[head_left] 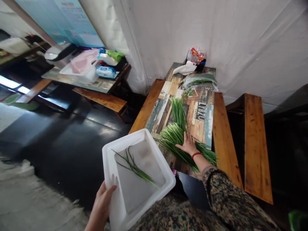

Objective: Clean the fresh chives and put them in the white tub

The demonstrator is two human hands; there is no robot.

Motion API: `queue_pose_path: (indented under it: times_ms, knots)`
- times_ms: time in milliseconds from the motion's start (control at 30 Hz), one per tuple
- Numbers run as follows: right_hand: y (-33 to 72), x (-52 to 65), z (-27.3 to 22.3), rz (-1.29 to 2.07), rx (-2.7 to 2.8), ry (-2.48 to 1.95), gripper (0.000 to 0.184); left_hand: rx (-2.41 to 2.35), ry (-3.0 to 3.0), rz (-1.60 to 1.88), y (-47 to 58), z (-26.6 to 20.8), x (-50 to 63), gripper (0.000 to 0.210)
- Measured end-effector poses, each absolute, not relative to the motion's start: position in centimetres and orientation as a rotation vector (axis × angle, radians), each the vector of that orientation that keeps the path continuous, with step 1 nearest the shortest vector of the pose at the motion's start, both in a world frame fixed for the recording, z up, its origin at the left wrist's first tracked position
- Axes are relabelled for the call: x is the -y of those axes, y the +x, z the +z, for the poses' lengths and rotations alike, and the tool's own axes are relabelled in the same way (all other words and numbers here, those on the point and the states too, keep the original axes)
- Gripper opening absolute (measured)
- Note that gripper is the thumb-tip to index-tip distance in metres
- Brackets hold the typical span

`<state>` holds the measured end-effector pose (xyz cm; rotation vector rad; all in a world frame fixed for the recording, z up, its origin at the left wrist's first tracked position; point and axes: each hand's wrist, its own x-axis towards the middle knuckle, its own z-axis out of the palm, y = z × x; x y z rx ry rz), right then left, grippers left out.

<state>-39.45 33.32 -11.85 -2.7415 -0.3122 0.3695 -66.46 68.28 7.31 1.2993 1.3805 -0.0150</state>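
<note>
My left hand [103,200] grips the near left rim of a white plastic tray [115,205], thumb over the edge, and the tray is held tilted beside the table. A few long green garlic chives [134,167] lie across its floor. My right hand [189,144], with a red cord bracelet at the wrist, rests fingers spread on a large bunch of garlic chives [172,136] on the table's near end. Just beyond it, another bunch of garlic chives [177,110] points toward the table's far end.
On the patterned wooden table [156,112] lie a plastic bag of greens [201,79] and a white cloth [185,68]. Wooden benches [226,138] flank it. At the left, a second table holds a white bin [90,75] and a wipes pack [106,72]. A wall [168,35] stands behind.
</note>
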Motion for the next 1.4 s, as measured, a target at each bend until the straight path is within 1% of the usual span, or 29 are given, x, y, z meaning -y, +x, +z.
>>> queue_pose_path:
  times_ms: [167, 300, 400, 533, 667, 800, 1000, 1133, 1233, 1400]
  knots:
    - [-45.3, -35.5, -12.0, 0.183, 0.419, -2.778, 0.11, -1.357, 1.33, -0.031, -65.1, 6.8, -67.9, 0.057]
    - [-47.7, -36.5, -11.8, 0.14, 0.46, -2.803, 0.114, -1.304, 1.359, -0.064, -64.0, 6.2, -68.3, 0.051]
    - [-47.3, -36.4, -11.7, 0.176, 0.468, -2.812, 0.115, -1.285, 1.378, -0.073, -63.1, 5.9, -68.7, 0.051]
    - [-44.6, -35.1, -11.5, 0.169, 0.489, -2.827, 0.11, -1.227, 1.428, -0.092, -61.9, 5.4, -69.0, 0.052]
    - [-42.0, -33.7, -11.7, 0.189, 0.468, -2.875, 0.117, -1.188, 1.43, -0.128, -61.1, 4.9, -69.1, 0.054]
    - [-41.4, -33.5, -12.3, 0.308, 0.378, -2.883, 0.121, -1.171, 1.426, -0.122, -60.8, 4.7, -69.3, 0.056]
    - [-44.8, -35.2, -12.4, 0.235, 0.3, -2.9, 0.106, -1.182, 1.406, -0.087, -61.3, 4.3, -69.7, 0.052]
    - [-45.2, -35.5, -12.0, 0.257, 0.374, -2.891, 0.096, -1.189, 1.363, -0.075, -61.5, 4.1, -70.0, 0.052]
    - [-44.2, -34.8, -11.1, 0.273, 0.451, -2.864, 0.094, -1.201, 1.39, -0.074, -61.7, 3.8, -70.5, 0.052]
    - [-45.1, -33.6, -9.3, 0.187, 0.572, -2.797, 0.091, -1.218, 1.427, -0.074, -61.9, 3.6, -71.0, 0.052]
